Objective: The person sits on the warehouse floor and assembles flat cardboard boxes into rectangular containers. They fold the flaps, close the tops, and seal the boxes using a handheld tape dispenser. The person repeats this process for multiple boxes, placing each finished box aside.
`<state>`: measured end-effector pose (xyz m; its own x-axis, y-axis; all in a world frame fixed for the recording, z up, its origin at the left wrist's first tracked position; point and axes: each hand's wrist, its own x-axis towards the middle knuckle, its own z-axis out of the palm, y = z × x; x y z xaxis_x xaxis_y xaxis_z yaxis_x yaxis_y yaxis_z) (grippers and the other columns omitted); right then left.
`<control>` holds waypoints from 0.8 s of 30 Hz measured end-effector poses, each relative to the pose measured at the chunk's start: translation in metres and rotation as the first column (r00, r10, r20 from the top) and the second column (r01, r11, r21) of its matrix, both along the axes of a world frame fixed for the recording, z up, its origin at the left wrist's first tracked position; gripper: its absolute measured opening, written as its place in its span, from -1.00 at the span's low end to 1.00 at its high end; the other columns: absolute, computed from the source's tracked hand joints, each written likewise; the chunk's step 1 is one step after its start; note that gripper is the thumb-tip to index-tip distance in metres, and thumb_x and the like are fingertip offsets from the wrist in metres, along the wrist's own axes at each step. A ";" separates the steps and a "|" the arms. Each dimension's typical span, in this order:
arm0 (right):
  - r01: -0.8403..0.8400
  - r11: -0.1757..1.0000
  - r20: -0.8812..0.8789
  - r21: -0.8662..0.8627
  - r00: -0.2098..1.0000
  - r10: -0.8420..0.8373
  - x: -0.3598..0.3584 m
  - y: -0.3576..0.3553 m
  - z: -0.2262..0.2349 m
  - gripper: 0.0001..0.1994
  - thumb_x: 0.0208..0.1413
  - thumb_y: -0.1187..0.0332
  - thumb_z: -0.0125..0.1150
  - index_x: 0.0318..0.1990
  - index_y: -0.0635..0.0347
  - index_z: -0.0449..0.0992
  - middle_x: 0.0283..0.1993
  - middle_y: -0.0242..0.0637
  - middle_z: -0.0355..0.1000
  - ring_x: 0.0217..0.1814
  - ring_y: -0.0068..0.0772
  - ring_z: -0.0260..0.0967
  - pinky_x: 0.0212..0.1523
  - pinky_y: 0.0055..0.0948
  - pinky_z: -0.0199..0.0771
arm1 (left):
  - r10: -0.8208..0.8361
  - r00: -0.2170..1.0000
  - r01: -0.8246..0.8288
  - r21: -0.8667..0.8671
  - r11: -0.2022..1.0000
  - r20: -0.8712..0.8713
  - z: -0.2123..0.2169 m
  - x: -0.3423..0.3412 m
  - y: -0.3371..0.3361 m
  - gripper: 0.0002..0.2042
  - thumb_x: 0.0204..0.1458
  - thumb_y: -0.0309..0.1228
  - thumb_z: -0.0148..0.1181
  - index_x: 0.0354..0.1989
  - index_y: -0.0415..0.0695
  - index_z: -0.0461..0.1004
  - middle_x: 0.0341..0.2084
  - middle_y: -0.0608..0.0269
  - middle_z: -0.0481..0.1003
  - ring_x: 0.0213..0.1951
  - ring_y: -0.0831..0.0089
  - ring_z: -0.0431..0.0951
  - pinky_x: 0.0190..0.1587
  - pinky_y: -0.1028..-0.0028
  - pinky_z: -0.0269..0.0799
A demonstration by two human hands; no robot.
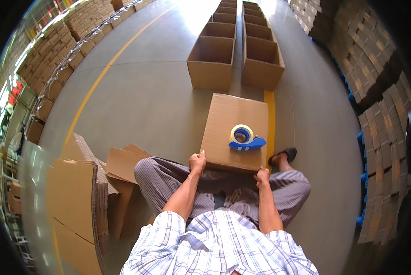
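A brown cardboard box stands on the floor in front of me, its flat top facing up. On that top, toward the right, lies a blue tape dispenser with a roll of tape in it. My left hand is closed at the box's near left corner, thumb uppermost. At the near right corner, my right hand is closed on the edge. The fingertips of both hands are partly hidden. My legs are bent to either side of the box's near end.
Two rows of open cardboard boxes run away ahead. Flattened cardboard sheets are stacked at my left, others leaning beside my knee. Tall stacks of folded cardboard line the right side on blue pallets. A yellow line crosses the grey floor.
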<state>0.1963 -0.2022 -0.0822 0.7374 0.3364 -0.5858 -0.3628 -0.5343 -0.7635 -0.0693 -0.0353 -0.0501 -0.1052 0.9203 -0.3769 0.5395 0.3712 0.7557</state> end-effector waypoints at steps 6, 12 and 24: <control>-0.393 0.837 0.308 -0.381 0.800 0.515 -0.013 -0.075 0.029 -0.80 0.13 0.29 0.16 -0.35 0.22 0.61 -0.31 0.15 0.53 -0.25 0.03 0.55 -0.31 -0.12 0.46 | -0.282 0.911 0.270 -0.083 0.959 -0.302 0.031 -0.037 -0.059 -0.41 0.11 0.05 0.08 -0.31 -0.43 0.57 -0.34 -0.28 0.57 -0.20 -0.12 0.61 -0.13 0.12 0.48; -0.668 0.417 0.118 -0.616 0.445 0.888 -0.021 -0.106 0.078 -0.75 -0.06 0.41 0.14 -0.24 0.35 0.59 -0.10 0.18 0.51 0.00 0.17 0.48 0.02 -0.07 0.50 | -0.703 0.532 0.689 -0.241 0.683 -0.473 0.076 -0.059 -0.101 -0.57 0.10 -0.15 0.15 -0.13 -0.36 0.53 -0.27 -0.29 0.55 -0.16 -0.09 0.59 -0.10 0.08 0.48; -0.595 0.801 0.800 -0.067 0.448 0.400 0.025 -0.049 0.090 -0.45 -0.07 0.49 0.25 0.17 0.27 0.33 0.00 -0.10 0.50 0.06 -0.03 0.44 0.08 -0.22 0.41 | -0.752 0.253 0.921 0.389 -0.005 -0.609 0.108 0.064 -0.095 -0.40 -0.11 -0.40 0.29 0.19 -0.17 0.33 0.10 0.00 0.41 0.15 0.03 0.40 0.31 0.04 0.08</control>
<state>0.2217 -0.2509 0.0074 0.5209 0.8254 0.2177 0.6650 -0.2324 -0.7098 -0.0057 -0.1299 0.0580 0.9325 0.3230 0.1618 0.2552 -0.9059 0.3380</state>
